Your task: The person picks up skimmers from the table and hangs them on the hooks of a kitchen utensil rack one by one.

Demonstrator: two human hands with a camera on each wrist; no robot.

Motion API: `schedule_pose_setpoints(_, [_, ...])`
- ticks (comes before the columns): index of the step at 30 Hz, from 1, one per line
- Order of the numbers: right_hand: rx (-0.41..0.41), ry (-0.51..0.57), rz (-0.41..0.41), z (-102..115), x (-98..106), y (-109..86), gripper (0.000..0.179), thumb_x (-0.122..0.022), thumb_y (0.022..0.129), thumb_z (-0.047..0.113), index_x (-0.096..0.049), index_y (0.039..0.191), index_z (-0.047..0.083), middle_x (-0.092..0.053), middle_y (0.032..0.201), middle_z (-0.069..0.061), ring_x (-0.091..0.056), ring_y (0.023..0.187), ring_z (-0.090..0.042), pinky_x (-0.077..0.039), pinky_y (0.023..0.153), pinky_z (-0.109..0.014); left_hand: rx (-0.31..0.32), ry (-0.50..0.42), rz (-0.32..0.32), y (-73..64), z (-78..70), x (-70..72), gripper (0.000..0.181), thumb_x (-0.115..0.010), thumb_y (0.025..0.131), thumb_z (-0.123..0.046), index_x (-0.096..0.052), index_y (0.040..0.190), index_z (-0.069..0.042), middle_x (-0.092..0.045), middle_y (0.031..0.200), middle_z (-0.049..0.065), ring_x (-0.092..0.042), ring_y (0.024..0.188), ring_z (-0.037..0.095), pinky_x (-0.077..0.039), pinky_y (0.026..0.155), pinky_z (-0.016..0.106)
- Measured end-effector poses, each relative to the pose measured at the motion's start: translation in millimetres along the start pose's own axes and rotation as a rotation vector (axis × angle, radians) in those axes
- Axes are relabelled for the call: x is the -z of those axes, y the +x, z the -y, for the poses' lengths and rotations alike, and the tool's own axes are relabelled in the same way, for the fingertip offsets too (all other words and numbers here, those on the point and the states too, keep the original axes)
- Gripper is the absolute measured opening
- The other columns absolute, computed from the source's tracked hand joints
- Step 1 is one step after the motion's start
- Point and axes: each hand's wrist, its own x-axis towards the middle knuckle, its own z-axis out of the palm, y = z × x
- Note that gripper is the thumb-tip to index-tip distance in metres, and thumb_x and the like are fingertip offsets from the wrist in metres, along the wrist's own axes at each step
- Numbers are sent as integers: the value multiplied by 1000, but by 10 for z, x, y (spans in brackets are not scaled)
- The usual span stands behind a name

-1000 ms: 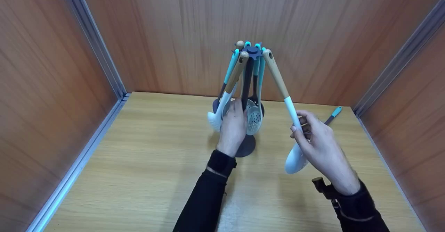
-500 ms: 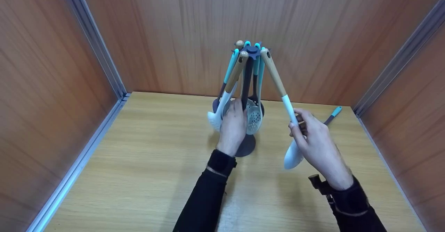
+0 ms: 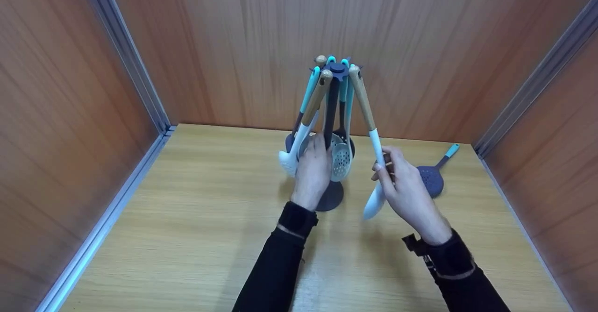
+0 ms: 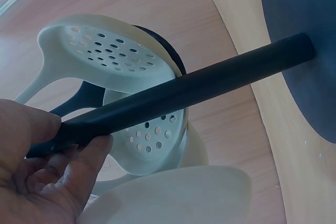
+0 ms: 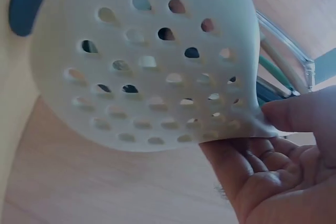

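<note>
A dark utensil stand (image 3: 332, 106) stands upright on the table, several kitchen utensils hanging around its top. Fingers and thumb of my left hand (image 3: 314, 172) wrap its pole (image 4: 210, 90), low between the hanging utensils. In my right hand (image 3: 405, 190) is a white skimmer (image 3: 373, 202) with a wooden handle, pinched at its white neck. Its handle top is up at the stand's crown (image 3: 337, 69); whether it touches a hook cannot be made out. Round holes dot the skimmer head (image 5: 142, 93) in the right wrist view. A white ladle (image 3: 288, 161) hangs left of my left hand, a pale perforated spoon (image 3: 341, 162) right of it.
On the table (image 3: 196, 218) at the right lies a dark perforated turner (image 3: 430, 181) with a turquoise handle end. Wood-grain panels (image 3: 261, 46) enclose the back and both sides, with metal rails (image 3: 126, 50) at the corners. The stand's round base (image 3: 331, 199) is below my left hand.
My right hand has moved left, swinging the skimmer's head toward the stand, so its handle hangs steeper. The turner behind has come into view. My left hand stays on the pole.
</note>
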Motion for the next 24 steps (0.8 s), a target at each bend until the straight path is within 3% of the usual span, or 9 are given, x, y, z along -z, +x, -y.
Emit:
schedule_pose_setpoints(9, [-6,74,-28,-107,-221,117,35,-57,123,8,-52,158,1,-75,127,-22,-84,117,-38,-65,115,-66,7,-8,18,-6,13,24,42,-63,123,-18,-55,161,-2,-75,141,18,-83,122,31,-72,103,44])
schedule_pose_setpoints(16, [39,94,-78,-180,-379,178,35,-58,123,7,-53,157,1,-77,123,-22,-83,115,-37,-66,114,-65,39,-18,42,9,14,37,44,-62,123,-19,-54,164,-2,-74,145,17,-83,126,31,-72,106,43])
schedule_pose_setpoints(24, [75,150,-139,-240,-565,228,32,-59,122,5,-54,152,-1,-77,119,-20,-82,110,-35,-69,109,-64,-12,-20,9,-13,23,27,43,-65,121,-13,-54,160,1,-76,141,20,-83,124,34,-72,104,47])
